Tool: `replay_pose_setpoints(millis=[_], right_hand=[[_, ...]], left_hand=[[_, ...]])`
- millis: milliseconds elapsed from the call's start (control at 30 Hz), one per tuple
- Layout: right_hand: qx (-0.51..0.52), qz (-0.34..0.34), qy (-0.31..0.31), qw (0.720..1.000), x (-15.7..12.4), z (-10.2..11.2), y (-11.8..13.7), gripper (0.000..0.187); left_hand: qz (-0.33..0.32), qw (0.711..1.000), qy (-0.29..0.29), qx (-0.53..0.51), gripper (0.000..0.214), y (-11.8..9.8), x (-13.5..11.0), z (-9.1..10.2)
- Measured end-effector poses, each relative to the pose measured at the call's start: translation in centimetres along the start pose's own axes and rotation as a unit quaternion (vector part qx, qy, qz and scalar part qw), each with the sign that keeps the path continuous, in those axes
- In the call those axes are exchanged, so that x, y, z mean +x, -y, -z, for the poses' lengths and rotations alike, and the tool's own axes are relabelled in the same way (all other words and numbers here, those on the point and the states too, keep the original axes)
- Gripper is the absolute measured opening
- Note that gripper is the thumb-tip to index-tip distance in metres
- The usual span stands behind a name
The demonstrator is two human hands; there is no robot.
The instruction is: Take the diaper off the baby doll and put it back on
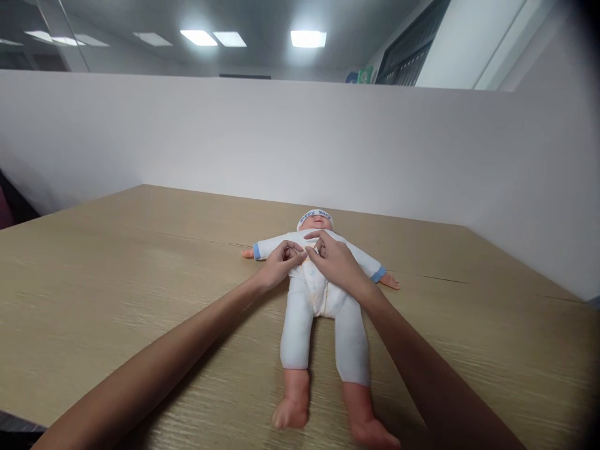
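A baby doll (pixel 323 306) lies on its back on the wooden table (pixel 117 269), head away from me, bare feet toward me. It wears a white romper with blue cuffs and a white cap with blue letters. My left hand (pixel 280 264) rests on the doll's chest, fingers pinched on the romper's front edge. My right hand (pixel 334 257) sits just beside it on the chest, fingers curled and pinching the opposite edge of the romper near the collar. Both hands meet at the top of the garment's front opening.
A white partition wall (pixel 300 137) runs along the table's far side and right side. The wooden table top stretches wide to the left and right of the doll. Ceiling lights show above the partition.
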State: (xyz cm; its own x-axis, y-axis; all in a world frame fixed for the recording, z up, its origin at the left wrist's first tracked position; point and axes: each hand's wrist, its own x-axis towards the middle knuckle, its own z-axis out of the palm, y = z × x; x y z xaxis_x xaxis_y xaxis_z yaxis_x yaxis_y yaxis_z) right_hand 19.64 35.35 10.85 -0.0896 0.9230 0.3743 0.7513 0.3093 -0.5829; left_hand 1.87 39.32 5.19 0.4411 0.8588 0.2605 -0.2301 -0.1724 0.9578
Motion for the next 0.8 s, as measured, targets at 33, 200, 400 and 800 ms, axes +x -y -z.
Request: replay_pose_setpoints(millis=[33, 200, 400, 800], right_hand=[[-0.003, 0.008, -0.010, 1.000, 0.1, -0.1, -0.2, 0.025], [-0.003, 0.031, -0.044, 0.999, 0.5, -0.7, -0.9, 0.028], [-0.013, 0.092, -0.123, 0.988, -2.0, 0.3, 1.1, 0.037], [0.016, 0.027, 0.051, 0.998, -15.4, 2.4, 0.7, 0.012]], left_hand=[[-0.006, 1.000, 0.002, -0.001, 0.055, 0.1, 0.0, 0.0], [-0.023, 0.998, -0.025, 0.047, 0.048, 0.3, -0.3, -0.1], [-0.094, 0.966, -0.103, 0.220, 0.022, -2.7, -4.1, -1.8], [-0.085, 0.854, 0.129, 0.496, 0.019, -4.2, -11.1, -2.0]])
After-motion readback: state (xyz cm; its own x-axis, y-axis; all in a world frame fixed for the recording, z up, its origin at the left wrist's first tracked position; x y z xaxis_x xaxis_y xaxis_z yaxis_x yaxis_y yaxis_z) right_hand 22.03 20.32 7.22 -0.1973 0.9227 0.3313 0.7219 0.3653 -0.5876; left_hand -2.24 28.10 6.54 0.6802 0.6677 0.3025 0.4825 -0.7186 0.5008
